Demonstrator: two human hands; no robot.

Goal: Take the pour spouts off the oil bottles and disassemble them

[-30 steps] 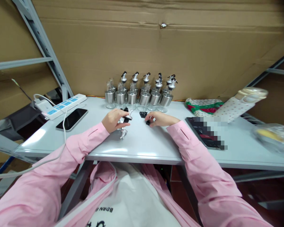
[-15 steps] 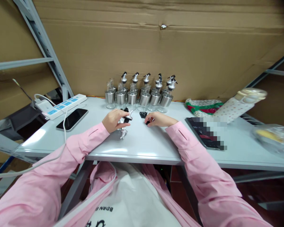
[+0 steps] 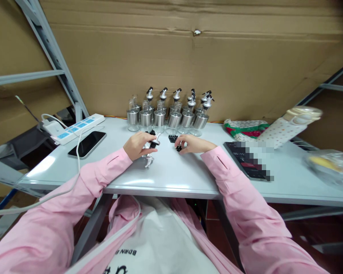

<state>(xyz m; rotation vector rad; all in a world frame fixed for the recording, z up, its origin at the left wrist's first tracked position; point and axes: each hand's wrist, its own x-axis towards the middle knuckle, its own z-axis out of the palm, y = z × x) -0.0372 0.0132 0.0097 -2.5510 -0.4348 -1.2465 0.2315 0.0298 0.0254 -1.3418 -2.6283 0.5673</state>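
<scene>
My left hand (image 3: 137,145) rests on the white table (image 3: 171,171), fingers closed on a silver pour spout with a black collar (image 3: 152,143). A second silver spout (image 3: 148,161) lies on the table just below that hand. My right hand (image 3: 193,144) is curled over small black plastic parts (image 3: 178,148), pinching one at its fingertips. More of these black parts (image 3: 173,137) lie just beyond, between the hands. Behind them stand several glass bottles with steel bands (image 3: 171,117), some fitted with spouts.
A black phone (image 3: 87,143) and a white power strip (image 3: 74,128) with a cable lie at the left. A dark tablet (image 3: 247,161), a patterned cloth (image 3: 246,128), a dotted bottle (image 3: 286,127) and a plastic bag (image 3: 330,165) are at the right. Cardboard forms the back wall.
My right hand's fingers have shifted slightly over the black parts. The left hand and its spout have stayed put.
</scene>
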